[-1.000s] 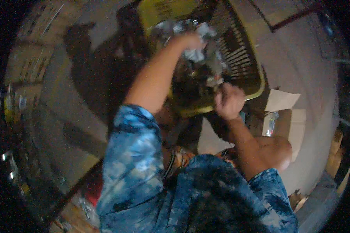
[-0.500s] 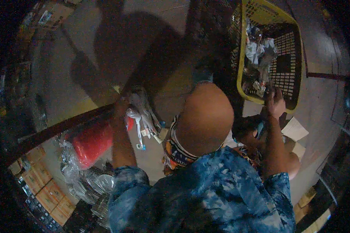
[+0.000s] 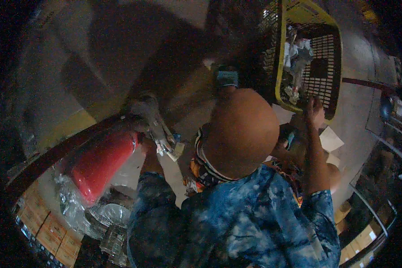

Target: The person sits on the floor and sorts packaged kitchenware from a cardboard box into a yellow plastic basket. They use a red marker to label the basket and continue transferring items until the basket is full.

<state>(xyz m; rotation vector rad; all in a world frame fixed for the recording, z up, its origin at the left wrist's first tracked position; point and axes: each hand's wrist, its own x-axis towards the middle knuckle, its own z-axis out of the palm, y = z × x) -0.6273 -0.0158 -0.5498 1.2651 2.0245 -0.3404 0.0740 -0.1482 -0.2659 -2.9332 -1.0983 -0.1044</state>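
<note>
Dim room: bare floor (image 3: 364, 58) along the far right, clutter piled at the near left.
From my end, the right hand (image 3: 316, 115) has its fingers curled over the near rim of the yellow basket (image 3: 279, 58), far right, with crumpled pale packaging (image 3: 297, 51) inside. The left hand (image 3: 144, 145) is between a red bundle (image 3: 105, 165) and some greyish plastic packets (image 3: 154, 123); too dark for me to tell if it's gripping anything. A dark strip (image 3: 60, 154) hems that side in, and a bent knee (image 3: 245, 129) sits between the arms.
</note>
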